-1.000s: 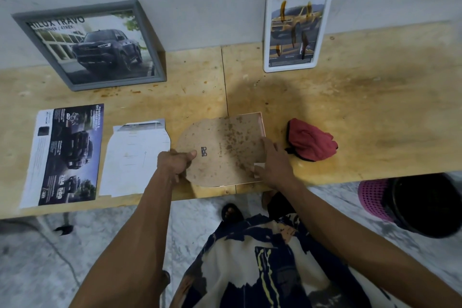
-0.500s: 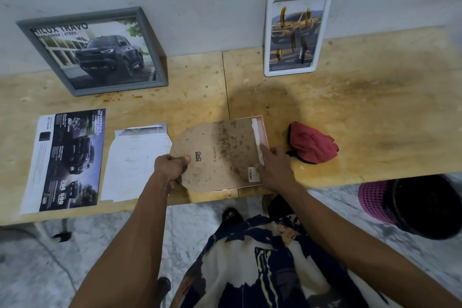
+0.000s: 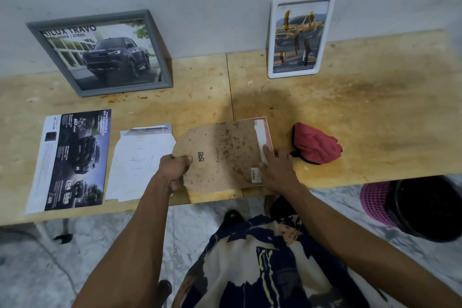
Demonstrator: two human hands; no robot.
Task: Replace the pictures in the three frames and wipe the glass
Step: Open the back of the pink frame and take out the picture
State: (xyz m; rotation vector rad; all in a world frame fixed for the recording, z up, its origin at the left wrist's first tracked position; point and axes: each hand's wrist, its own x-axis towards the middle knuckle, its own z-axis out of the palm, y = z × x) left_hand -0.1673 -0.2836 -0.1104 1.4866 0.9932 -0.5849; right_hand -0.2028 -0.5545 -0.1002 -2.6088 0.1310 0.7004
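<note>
A pink frame (image 3: 269, 132) lies face down at the front edge of the wooden table (image 3: 362, 112). Its stained brown backing board (image 3: 220, 155) is slid partly out to the left. My left hand (image 3: 175, 169) grips the board's rounded left end. My right hand (image 3: 277, 170) presses with straight fingers on the frame's right side, where a white strip of paper (image 3: 260, 132) shows. A grey frame (image 3: 100, 52) with a dark truck picture and a white frame (image 3: 298, 36) with a yellow truck picture lean on the wall. A red cloth (image 3: 316, 146) lies right of my right hand.
A dark car brochure (image 3: 72, 160) and a white sheet (image 3: 140, 152) lie flat on the table's left part. A pink basket with a black liner (image 3: 380, 204) stands on the floor at the right, below the table edge.
My left hand has drawn the backing board further left out of the pink frame, uncovering a white strip along the frame's right side. My right hand stays on the frame.
</note>
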